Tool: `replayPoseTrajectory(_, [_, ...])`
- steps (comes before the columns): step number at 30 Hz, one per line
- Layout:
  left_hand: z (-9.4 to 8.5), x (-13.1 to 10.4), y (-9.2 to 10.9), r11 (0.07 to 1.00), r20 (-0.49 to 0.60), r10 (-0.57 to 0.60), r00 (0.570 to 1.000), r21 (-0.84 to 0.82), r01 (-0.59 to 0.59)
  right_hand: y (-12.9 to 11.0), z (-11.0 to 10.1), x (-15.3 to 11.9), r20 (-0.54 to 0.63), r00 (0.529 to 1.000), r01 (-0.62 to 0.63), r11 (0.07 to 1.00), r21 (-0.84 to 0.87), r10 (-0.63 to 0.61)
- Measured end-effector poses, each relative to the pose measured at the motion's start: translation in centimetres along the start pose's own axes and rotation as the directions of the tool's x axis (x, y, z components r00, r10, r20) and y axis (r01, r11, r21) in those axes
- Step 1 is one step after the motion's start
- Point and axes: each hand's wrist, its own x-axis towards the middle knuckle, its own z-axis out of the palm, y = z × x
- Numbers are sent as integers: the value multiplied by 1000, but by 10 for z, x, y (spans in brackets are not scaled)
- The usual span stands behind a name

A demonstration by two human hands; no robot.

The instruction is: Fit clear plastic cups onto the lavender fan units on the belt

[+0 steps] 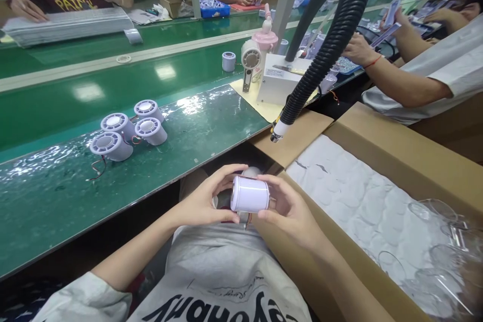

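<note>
here, one cylinder [250, 194] lies sideways between the two hands, left [207, 196] and right [289, 206], both half curled, fingers on its ends, near the desk's [181, 161] near edge. four similar units [150, 130] stand on the desk at left. the cylinder is pale lilac, glossy, with two thin wires [248, 220] below.

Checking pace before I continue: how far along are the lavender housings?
Possibly done: four lavender housings on the green bench. In hand: one housing between left hand and right hand. Possibly left: the lone housing near the handheld fan, though unclear.
</note>
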Motion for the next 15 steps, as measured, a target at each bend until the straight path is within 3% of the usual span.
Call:
replayPoseTrajectory(3, [-2, -1, 5, 984, 3, -174, 985, -31, 174, 0, 2, -2, -33, 992, 117, 984, -136, -123])
replayPoseTrajectory(5, [-1, -1, 8, 937, 117, -331, 936, -75, 341, 2, 2, -2, -9, 970, 233, 935, -266, -244])
replayPoseTrajectory(7, [3, 1, 9, 899, 197, -398, 896, -112, 424, 4, 1, -1, 9, 961, 260, 895, -363, -275])
replayPoseTrajectory(9, [8, 3, 11, 923, 150, -348, 925, -120, 366, 4, -1, -1, -11, 980, 182, 926, -331, -197])
replayPoseTrajectory(12, [12, 4, 11, 979, 48, -194, 980, -60, 196, 2, -4, -1, 2, 999, 50, 990, -129, -50])
replayPoseTrajectory(15, [12, 4, 8, 992, 33, -123, 992, -21, 124, 1, -4, -1, -1, 998, 65, 994, -92, -65])
